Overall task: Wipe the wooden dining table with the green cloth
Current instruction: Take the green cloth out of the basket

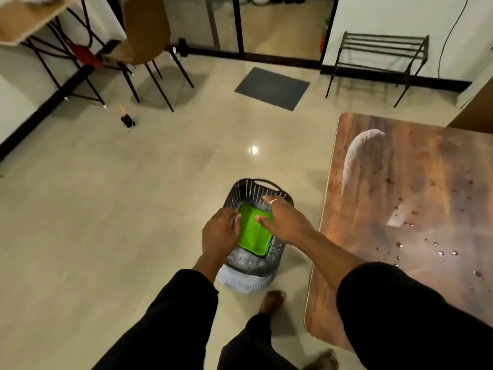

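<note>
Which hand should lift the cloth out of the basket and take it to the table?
Right, probably. The right hand already has fingers on the cloth in the basket, and the table lies on its side. The left hand touches the cloth's far edge, away from the table.

My left hand [220,232] covers the green cloth's [253,231] near edge, my fingers [237,218] tucked out of sight; the bench [400,182] runs off frame right.

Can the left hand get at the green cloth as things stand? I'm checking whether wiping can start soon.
Probably yes. The left hand is already at the green cloth's left edge, inside the open-topped black basket; nothing covers it. The right hand touches its other side.
</note>
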